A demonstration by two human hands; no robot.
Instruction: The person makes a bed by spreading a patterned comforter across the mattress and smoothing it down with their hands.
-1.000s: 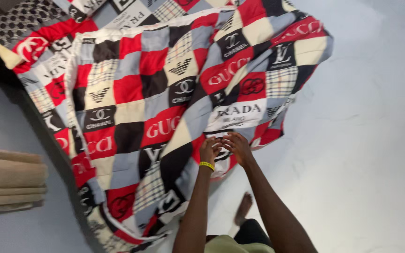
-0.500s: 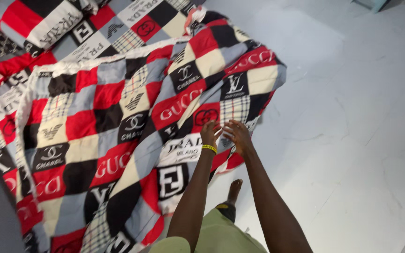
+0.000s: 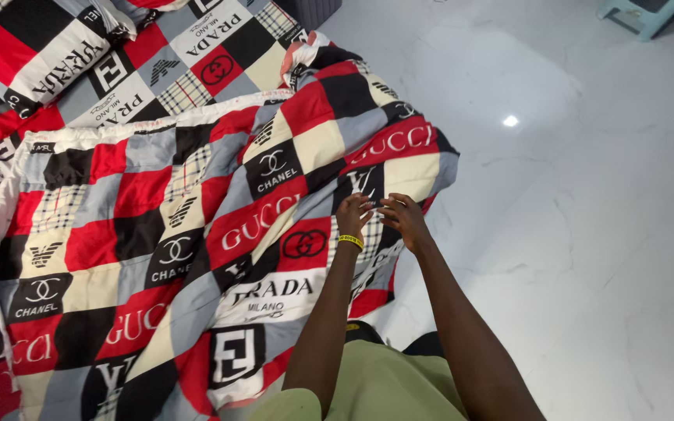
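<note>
Seen from the head camera, the person is standing over a patchwork quilt [image 3: 196, 226] of red, black, grey and cream squares, which is lying spread across a bed and spilling over its near edge toward the pale tiled floor [image 3: 587, 234]. Both arms are reaching forward and meeting at the quilt's right-hand corner, where the cloth is bunching and hanging down. The left hand [image 3: 352, 214], with a yellow wristband [image 3: 349, 241] just behind it, is pinching the fabric at the edge, fingers curled into the folds. The right hand [image 3: 404, 218] is working just beside it, fingers closing on the same hem (how firm that grip is, the angle is not showing clearly). So both hands are grasping the quilt, neither one lying loose.

Judging by this, the step in hand is gathering the corner of the quilt, taking hold of the edge before moving the cloth. The next move is probably calling for a secure pinch with both hands close together and then a lift or a pull along the hem, keeping the hanging part off the floor.

Further up the bed, a pillow [image 3: 48, 47] in matching patchwork is lying at the top left, and a small light blue stool [image 3: 641, 12] is standing on the floor at the top right
</note>
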